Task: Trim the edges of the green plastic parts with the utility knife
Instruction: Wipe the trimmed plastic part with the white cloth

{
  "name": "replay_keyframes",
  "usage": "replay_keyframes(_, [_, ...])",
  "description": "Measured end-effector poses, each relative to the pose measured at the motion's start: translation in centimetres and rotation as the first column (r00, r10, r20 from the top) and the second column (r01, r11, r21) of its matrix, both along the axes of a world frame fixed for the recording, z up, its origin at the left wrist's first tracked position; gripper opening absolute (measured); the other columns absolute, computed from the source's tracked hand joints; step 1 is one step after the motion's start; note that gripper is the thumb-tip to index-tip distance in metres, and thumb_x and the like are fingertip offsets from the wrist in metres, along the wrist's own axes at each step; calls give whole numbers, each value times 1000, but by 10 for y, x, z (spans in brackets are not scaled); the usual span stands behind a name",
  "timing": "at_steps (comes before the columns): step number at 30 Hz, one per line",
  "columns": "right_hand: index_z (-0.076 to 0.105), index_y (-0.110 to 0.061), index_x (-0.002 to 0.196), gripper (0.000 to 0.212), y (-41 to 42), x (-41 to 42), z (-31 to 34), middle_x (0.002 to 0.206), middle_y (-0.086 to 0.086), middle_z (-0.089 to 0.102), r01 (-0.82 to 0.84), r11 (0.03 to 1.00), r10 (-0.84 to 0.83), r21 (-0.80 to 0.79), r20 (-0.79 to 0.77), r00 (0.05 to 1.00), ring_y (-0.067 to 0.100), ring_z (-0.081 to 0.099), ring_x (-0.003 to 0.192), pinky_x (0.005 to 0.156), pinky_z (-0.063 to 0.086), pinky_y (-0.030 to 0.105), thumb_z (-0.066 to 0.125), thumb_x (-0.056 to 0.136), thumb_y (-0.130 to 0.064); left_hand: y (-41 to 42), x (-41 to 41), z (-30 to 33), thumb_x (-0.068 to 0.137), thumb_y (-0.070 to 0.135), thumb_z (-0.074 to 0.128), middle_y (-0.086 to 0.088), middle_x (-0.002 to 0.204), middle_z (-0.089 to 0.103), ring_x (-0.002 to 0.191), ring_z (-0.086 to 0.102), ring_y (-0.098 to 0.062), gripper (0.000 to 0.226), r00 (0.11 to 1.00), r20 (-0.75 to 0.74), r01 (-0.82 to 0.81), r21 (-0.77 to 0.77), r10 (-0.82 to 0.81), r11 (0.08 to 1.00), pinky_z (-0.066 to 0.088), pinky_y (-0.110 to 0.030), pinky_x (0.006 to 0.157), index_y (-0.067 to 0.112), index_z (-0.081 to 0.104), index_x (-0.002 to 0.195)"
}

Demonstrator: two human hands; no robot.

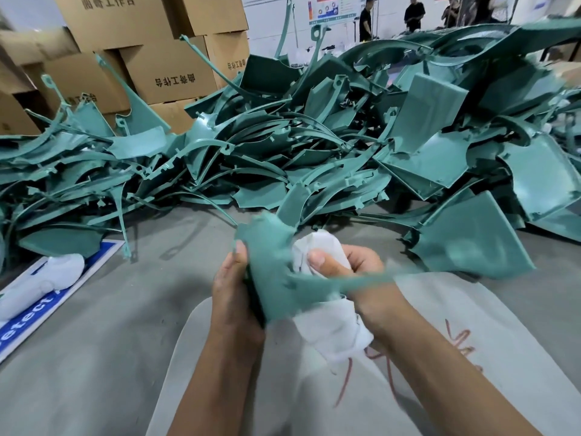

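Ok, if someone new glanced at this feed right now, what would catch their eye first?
Probably the huge heap of green plastic parts sprawling across the grey floor, with stacked cardboard boxes behind it on the left. Next, low in the middle, the left hand grips a blurred green part while the right hand holds a white cloth against it. No knife is visible.

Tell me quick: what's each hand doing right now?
Left hand: grips the green plastic part along its edge.
Right hand: closed round a white cloth, thumb pressing it; no knife visible.
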State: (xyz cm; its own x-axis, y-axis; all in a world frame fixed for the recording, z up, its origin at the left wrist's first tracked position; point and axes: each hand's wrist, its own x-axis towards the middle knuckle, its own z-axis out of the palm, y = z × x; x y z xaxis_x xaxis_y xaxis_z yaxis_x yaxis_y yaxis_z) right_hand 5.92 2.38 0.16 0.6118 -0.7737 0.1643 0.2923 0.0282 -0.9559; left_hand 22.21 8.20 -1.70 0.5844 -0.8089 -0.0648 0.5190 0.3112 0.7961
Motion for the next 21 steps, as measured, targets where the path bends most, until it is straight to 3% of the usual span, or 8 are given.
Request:
replay_keyframes(2, [63, 6, 77, 55, -2, 0, -3, 68, 10, 55, 122, 988, -121, -91, 15, 993, 19, 48, 62, 58, 38, 30, 75, 83, -48, -1, 14, -2, 107, 35, 40, -3, 61, 65, 46, 61, -13, 48, 996, -92, -2, -18, 0, 1000, 52, -18, 47, 13, 76, 83])
replay_keyframes(3, [68, 3, 79, 52, -4, 0, -3, 70, 9, 61, 125, 991, -124, -47, 25, 992, 20, 55, 62, 59, 43, 31, 74, 85, -49, 0, 18, -1, 106, 37, 42, -1, 57, 64, 42, 59, -12, 50, 997, -78, -3, -16, 2, 1000, 47, -17, 40, 17, 77, 76])
replay_keyframes(5, [80, -12, 80, 42, -4, -1, -2, 76, 8, 74, -18, 992, 12, 128, 46, 999, 19, 69, 65, 58, 55, 30, 72, 86, -53, 0, 18, 0, 100, 43, 52, -4, 73, 73, 56, 70, -17, 41, 1000, 21, -9, 15, 9, 1000, 57, -27, 49, 15, 81, 90])
replay_keyframes(7, [84, -24, 78, 40, 2, -4, -1, 79, 2, 79, -194, 960, 195, 200, 15, 981, 15, 75, 68, 60, 60, 27, 70, 80, -62, 2, 7, 6, 95, 45, 61, -18, 105, 73, 90, 73, -34, 51, 993, 115, -22, 39, 17, 999, 63, -50, 77, 5, 68, 127])
replay_keyframes(9, [83, -39, 73, 33, 7, -6, -1, 75, -9, 78, -293, 937, 305, 191, -40, 951, 5, 75, 67, 60, 59, 20, 65, 81, -65, 2, -1, 8, 95, 43, 61, -39, 130, 58, 113, 62, -48, 63, 987, 161, 5, 49, -13, 999, 46, -66, 104, -3, 54, 138])
replay_keyframes(11, [83, -40, 75, 34, 8, -6, 5, 75, -13, 78, -343, 920, 359, 190, -60, 931, 1, 74, 67, 60, 56, 15, 59, 90, -58, 1, -2, 9, 97, 36, 63, -44, 132, 52, 107, 58, -45, 56, 983, 182, -3, 27, -2, 1000, 42, -64, 102, -6, 55, 132])
replay_keyframes(16, [82, -22, 82, 29, 5, -8, 6, 82, -2, 78, -393, 900, 420, 191, -131, 898, 7, 73, 70, 66, 56, 17, 60, 96, -33, -1, 6, -1, 96, 23, 64, -30, 111, 70, 95, 64, -36, 31, 950, 313, -10, 8, 7, 1000, 50, -57, 93, 0, 66, 116])
replay_keyframes(21, [81, -18, 78, 27, 1, -10, 10, 75, -2, 77, -430, 881, 458, 199, -128, 879, 6, 72, 62, 60, 55, 16, 62, 95, -28, -2, 4, -3, 95, 26, 65, -39, 116, 64, 96, 63, -41, 36, 942, 329, -59, -16, 61, 998, 48, -69, 95, -3, 66, 115])
